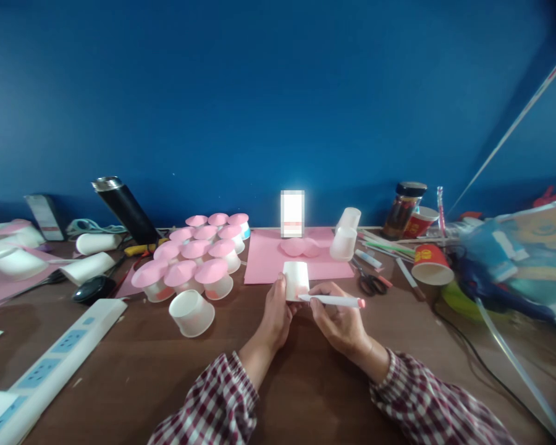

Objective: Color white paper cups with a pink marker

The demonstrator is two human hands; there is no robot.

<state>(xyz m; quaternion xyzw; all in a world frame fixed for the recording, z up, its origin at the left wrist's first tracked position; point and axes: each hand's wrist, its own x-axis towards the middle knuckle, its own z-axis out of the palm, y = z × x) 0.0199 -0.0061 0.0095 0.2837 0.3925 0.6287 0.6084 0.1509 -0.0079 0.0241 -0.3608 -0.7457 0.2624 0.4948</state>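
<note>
My left hand [276,315] holds a small white paper cup [296,278] upside down just above the brown table. My right hand [338,321] grips a white marker [336,301] with a pink end, its tip touching the cup's side, where a pinkish patch shows. Just behind the cup lies a pink paper sheet [269,259] with pink paper discs [299,247] on it. To the left stands a cluster of several white cups topped with pink cones [197,256]. One bare white cup [192,312] lies on its side near them.
A white power strip [60,349] runs along the front left. Scissors [370,281], pens, a red paper cup [429,262], a jar [403,210] and a glue gun with its cable sit to the right. A black flask [125,210] and more white cups are at the back left.
</note>
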